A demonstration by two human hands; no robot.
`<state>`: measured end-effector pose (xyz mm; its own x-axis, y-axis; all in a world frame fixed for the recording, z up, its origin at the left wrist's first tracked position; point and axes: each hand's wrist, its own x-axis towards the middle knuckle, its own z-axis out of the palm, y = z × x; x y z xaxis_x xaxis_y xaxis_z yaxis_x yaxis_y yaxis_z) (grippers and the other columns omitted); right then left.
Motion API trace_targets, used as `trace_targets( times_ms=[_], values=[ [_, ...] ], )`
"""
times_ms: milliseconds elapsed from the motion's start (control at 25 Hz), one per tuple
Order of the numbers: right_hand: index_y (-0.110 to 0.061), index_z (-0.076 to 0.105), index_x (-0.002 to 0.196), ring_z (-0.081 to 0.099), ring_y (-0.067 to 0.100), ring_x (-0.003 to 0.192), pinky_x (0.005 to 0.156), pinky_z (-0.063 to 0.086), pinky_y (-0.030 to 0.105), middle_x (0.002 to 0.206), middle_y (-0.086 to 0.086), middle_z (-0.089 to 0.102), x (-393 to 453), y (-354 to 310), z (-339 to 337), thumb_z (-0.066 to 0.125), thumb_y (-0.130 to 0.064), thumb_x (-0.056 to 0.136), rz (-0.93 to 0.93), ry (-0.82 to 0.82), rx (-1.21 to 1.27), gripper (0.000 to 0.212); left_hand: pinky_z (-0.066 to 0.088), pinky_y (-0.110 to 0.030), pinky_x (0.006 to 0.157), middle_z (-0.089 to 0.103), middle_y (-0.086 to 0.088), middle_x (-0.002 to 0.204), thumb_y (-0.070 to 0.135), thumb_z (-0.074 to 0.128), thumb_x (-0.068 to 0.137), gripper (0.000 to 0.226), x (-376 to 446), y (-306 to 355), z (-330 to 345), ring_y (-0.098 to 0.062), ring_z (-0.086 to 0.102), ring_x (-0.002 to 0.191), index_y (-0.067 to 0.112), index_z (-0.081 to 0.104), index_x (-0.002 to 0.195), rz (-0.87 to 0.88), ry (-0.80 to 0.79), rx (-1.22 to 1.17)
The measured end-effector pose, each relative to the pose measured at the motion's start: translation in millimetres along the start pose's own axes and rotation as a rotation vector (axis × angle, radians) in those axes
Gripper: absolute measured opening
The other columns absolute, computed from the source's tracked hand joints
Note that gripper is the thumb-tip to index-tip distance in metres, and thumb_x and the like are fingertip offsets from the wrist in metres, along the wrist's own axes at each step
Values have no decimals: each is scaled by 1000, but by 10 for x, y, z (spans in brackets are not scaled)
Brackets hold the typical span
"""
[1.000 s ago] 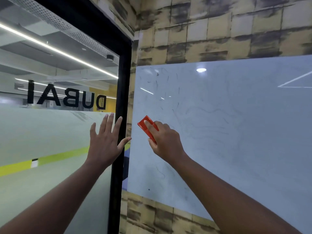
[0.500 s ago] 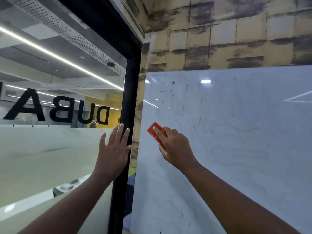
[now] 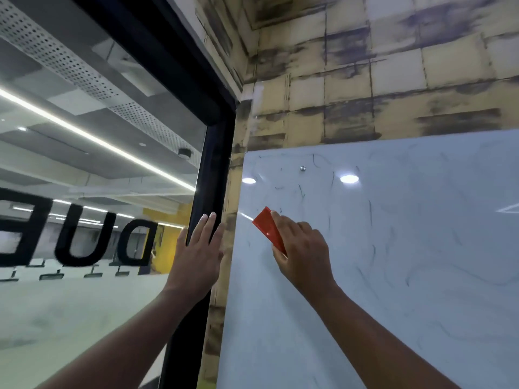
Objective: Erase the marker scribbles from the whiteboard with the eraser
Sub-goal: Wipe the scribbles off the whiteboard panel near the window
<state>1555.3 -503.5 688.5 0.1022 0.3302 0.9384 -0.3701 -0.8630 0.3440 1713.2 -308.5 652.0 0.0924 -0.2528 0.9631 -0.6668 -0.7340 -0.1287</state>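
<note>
Eraser, red, gripped in right hand, fingers curled over its back, pressed flat to whiteboard near upper left corner. Left hand spread flat, fingers straight, braced across black door frame just beside board edge; holds nothing.

Scribbles: thin dark strokes scattered above and right of eraser, fainter swirls further right and lower. Much left to clear, by the look of it.

Step in hand, judged: wiping upward into top-left cluster. Best done with full felt face kept flat, firm even pressure, overlapping passes, working corner first, then rightward in bands. Tilted edge likely to skip thin lines or smear them.

Around: small metal stud on board near top, likely to catch eraser edge; better skirted. Ceiling-light glare may hide faint strokes. Patterned wall above board. Glass panel with reversed black lettering at left. No counter in view.
</note>
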Motion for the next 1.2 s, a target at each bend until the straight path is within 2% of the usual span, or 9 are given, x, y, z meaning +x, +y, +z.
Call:
trace_targets(
  times_ms=[200,320,400,520,680,800,920,1040,1200],
  values=[
    [-10,58,139,72,28,93,75,59,37,118,10,72,402,191,474,94,-34,70,71,39,36,82,45,-60,114,40,-14,167,31,47,106,56,419,-128,537,-33,38,155,12,45,159,-20,-59,-30],
    [-7,62,132,71,30,85,70,56,37,106,11,74,570,248,574,97,-31,65,44,87,-23,79,32,-56,123,27,-10,173,44,20,105,67,703,-186,739,-28,23,162,14,36,164,-33,-68,-109],
    [-7,61,133,71,30,87,71,56,36,106,11,74,642,295,605,96,-32,67,19,136,-30,78,22,-53,128,18,-5,177,52,2,99,80,879,-173,889,-24,11,164,17,29,167,-57,-45,-216],
    [-6,60,137,71,29,91,76,58,36,113,11,74,756,380,628,93,-36,73,-23,183,-45,78,11,-45,131,11,0,178,54,-9,95,86,1071,-141,1115,-19,1,165,21,19,169,-78,-25,-337],
    [-6,62,134,70,29,85,72,56,37,107,10,75,1031,400,811,91,-38,75,-24,186,-109,74,5,-38,131,5,6,177,39,17,115,57,1300,-197,1456,-14,-1,164,23,15,170,-65,21,-455],
    [-5,64,130,68,30,81,70,55,39,105,10,75,1277,374,1011,89,-40,76,-76,189,-207,69,11,-43,134,-1,13,171,39,21,114,57,1467,-297,1680,-9,-4,161,23,15,169,-29,101,-533],
    [-4,65,130,69,29,86,73,55,39,112,10,75,1548,360,1225,85,-44,79,-94,191,-288,68,9,-38,133,7,12,173,52,14,107,68,1621,-353,1904,-11,1,163,23,17,168,-2,166,-608],
    [-5,65,132,67,31,92,72,54,38,119,11,73,1777,355,1459,80,-43,85,-101,177,-348,62,0,-33,134,15,9,176,35,28,114,55,1647,-292,2170,-11,9,164,26,20,168,26,280,-693],
    [-7,68,130,63,30,90,68,51,36,116,11,73,1775,309,1866,78,-36,88,-112,195,-357,52,8,-34,133,35,0,171,16,41,110,54,1647,-238,2370,-8,19,162,15,38,164,31,474,-716]
  ],
)
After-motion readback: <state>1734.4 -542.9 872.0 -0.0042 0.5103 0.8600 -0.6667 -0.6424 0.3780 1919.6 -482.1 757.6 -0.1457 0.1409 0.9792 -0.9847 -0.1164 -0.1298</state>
